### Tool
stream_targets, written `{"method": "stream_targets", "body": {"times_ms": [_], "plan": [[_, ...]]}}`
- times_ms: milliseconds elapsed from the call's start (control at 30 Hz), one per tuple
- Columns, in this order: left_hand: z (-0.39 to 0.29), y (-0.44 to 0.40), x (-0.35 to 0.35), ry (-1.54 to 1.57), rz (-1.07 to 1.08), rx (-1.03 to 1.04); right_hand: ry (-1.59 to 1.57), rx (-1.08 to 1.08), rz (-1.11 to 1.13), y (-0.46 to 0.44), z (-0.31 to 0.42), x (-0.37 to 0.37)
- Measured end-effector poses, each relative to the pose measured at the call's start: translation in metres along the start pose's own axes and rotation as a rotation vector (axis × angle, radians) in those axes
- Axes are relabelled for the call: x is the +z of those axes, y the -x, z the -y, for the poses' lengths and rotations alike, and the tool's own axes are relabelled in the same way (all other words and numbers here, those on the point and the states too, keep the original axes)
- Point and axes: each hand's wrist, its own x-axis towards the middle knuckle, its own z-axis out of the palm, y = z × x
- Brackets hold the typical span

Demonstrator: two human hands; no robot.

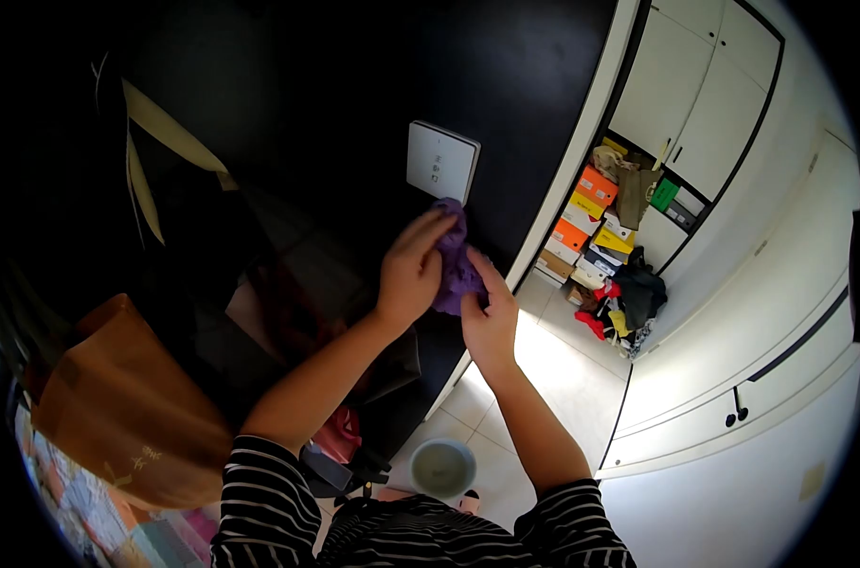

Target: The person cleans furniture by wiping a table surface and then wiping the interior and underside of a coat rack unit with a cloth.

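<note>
Both hands hold a crumpled purple cloth (pixel 456 270) in front of a dark panel, just below a white box-like device (pixel 443 162) with small markings. My left hand (pixel 414 268) lies along the cloth's left side, its fingers closed on the upper part. On the right side, my right hand (pixel 492 312) pinches the cloth between thumb and fingers. The cloth's top reaches the lower edge of the white device. Part of the cloth is hidden behind the fingers.
A basin (pixel 442 469) stands on the tiled floor near the feet. An orange-brown bag (pixel 132 407) is at the left. Stacked shoe boxes (pixel 582 222) and piled clothes (pixel 638 289) lie beyond the white panel edge, near a white door (pixel 747 303).
</note>
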Motion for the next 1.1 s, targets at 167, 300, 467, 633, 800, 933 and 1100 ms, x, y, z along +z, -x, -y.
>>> {"method": "stream_targets", "body": {"times_ms": [167,300,467,633,800,933,1100], "plan": [[-0.001,-0.043,-0.003,0.368,-0.443,-0.291,0.004,-0.277,-0.221,-0.041,0.038,0.011],[-0.009,-0.076,0.001,0.609,-0.384,-0.378,0.091,-0.404,-0.297,-0.079,0.042,0.031],[0.02,-0.069,0.0,0.445,-0.281,-0.236,0.046,-0.356,-0.232,-0.074,0.033,0.036],[0.002,-0.044,-0.006,0.447,-0.241,-0.439,0.122,-0.42,-0.259,-0.048,-0.002,0.049],[0.014,-0.025,-0.006,0.446,-0.263,-0.558,0.072,-0.183,0.008,-0.014,-0.029,0.048],[0.008,-0.036,-0.004,0.505,-0.476,-0.468,0.034,-0.274,-0.248,-0.014,0.01,0.038],[-0.015,-0.072,0.0,0.475,-0.328,-0.288,0.17,-0.41,-0.35,-0.072,0.037,0.026]]}}
